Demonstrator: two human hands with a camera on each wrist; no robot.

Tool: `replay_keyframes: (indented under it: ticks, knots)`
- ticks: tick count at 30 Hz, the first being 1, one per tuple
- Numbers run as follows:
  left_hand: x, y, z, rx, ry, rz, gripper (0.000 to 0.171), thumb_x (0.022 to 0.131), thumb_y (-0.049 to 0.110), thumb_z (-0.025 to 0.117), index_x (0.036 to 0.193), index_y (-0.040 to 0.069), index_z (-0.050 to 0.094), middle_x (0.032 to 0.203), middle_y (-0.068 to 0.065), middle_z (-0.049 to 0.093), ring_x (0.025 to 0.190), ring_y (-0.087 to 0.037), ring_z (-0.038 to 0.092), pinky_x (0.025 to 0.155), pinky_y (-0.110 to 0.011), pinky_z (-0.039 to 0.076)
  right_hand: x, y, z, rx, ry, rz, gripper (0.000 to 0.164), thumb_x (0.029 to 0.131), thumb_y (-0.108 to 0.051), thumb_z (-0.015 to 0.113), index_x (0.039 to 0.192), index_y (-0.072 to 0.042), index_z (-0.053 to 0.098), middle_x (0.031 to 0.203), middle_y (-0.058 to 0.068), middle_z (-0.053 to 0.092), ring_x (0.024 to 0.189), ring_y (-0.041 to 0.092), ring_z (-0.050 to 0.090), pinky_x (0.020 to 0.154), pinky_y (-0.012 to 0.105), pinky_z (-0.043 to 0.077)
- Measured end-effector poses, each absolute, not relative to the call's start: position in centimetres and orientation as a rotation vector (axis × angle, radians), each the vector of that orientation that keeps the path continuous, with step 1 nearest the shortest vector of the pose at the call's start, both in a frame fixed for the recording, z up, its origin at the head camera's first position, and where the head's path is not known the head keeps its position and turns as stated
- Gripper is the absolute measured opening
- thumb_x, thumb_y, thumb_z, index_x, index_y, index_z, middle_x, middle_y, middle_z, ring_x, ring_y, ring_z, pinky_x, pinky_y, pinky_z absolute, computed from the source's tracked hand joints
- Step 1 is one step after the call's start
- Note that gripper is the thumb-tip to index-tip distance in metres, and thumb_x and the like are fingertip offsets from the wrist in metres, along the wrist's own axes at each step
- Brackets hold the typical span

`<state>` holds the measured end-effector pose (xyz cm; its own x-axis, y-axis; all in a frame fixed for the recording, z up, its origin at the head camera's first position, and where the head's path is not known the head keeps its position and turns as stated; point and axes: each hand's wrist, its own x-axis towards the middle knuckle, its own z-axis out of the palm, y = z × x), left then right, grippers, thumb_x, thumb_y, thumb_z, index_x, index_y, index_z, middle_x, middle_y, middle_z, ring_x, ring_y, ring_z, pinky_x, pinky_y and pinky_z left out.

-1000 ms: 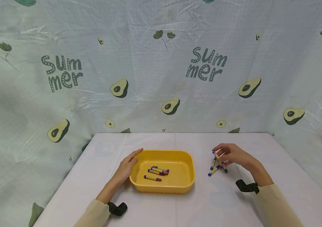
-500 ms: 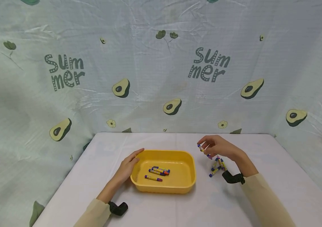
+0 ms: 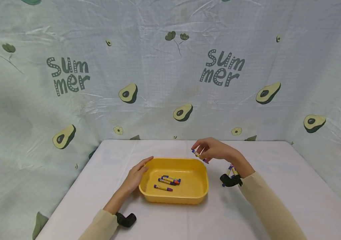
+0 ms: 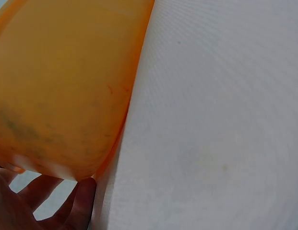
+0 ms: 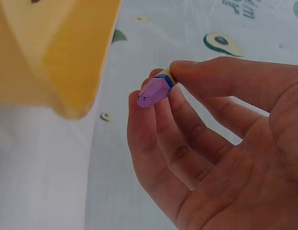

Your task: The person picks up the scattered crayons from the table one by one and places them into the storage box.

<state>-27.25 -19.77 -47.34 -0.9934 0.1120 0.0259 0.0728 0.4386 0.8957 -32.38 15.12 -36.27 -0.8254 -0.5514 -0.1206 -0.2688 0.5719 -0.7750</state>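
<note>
My right hand [image 3: 214, 148] pinches a crayon [image 3: 198, 155] between thumb and fingertips, above the table near the tray's back right corner. In the right wrist view, its purple tip [image 5: 152, 92] points out from the fingers, and a yellow and blue wrapper shows behind it. The yellow tray [image 3: 176, 200] has my left hand [image 3: 133, 177] holding its left side, thumb over the rim and fingers along the outside. Its outer wall [image 4: 67, 86] fills much of the left wrist view. Inside the tray lie several crayons [image 3: 163, 188] in yellow and blue wrappers.
A small pile of crayons [image 3: 233, 170] lies on the white table [image 3: 164, 221] to the tray's right, partly hidden by my right wrist and its black camera mount [image 3: 230, 180]. A printed cloth [image 3: 152, 66] hangs behind the table and at both sides.
My right hand has lifted the purple crayon off the pile and carried it left and back, close to the tray's right end. The left hand stays at the tray.
</note>
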Motion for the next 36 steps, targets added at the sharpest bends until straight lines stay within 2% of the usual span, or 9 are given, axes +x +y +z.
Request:
replay_keyframes:
  ticks: [11,18,25,31,36]
  knots:
    - [-27.2,-19.9,-47.3,0.187,2.628,1.648,0.048,0.11,0.019,0.038,0.156,0.024,0.047,0.166,-0.008,0.04,0.155,-0.035,0.034,0.127,-0.058,0.025,-32.7,10.1,-36.5,-0.704,2.392,-1.088,0.035,0.091,-0.003,0.069,0.126,-0.01,0.069,0.113,0.014,0.069,0.083,0.021,0.067,0.075,0.032,0.065]
    - [-27.2,-20.1,-47.2,0.194,2.619,1.648,0.048,0.11,0.02,0.037,0.157,0.025,0.046,0.167,-0.009,0.039,0.156,-0.036,0.032,0.127,-0.058,0.024,-32.6,7.3,-37.4,-0.785,2.334,-1.052,0.036,0.092,0.0,0.068,0.128,-0.003,0.067,0.107,0.014,0.068,0.083,0.019,0.066,0.074,0.031,0.064]
    - [-27.2,-20.1,-47.5,0.175,2.618,1.644,0.048,0.11,0.021,0.037,0.157,0.025,0.046,0.167,-0.009,0.038,0.156,-0.037,0.031,0.127,-0.059,0.024,-32.6,5.1,-38.6,-0.828,2.239,-1.019,0.037,0.092,0.004,0.066,0.129,0.0,0.067,0.102,0.011,0.066,0.078,0.017,0.063,0.071,0.03,0.064]
    - [-27.1,-20.1,-47.5,0.196,2.631,1.639,0.048,0.109,0.021,0.037,0.157,0.024,0.046,0.166,-0.009,0.039,0.156,-0.037,0.032,0.127,-0.06,0.024,-32.5,3.9,-40.0,-0.793,2.2,-0.982,0.037,0.091,0.005,0.067,0.127,-0.002,0.068,0.101,0.01,0.065,0.08,0.017,0.064,0.071,0.032,0.065]
    - [-27.1,-20.1,-47.5,0.214,2.635,1.635,0.048,0.109,0.021,0.038,0.157,0.023,0.046,0.166,-0.009,0.039,0.157,-0.038,0.031,0.127,-0.061,0.023,-32.7,3.4,-41.3,-0.772,2.205,-0.947,0.038,0.089,0.004,0.066,0.126,-0.004,0.068,0.1,0.007,0.065,0.076,0.015,0.063,0.069,0.027,0.063]
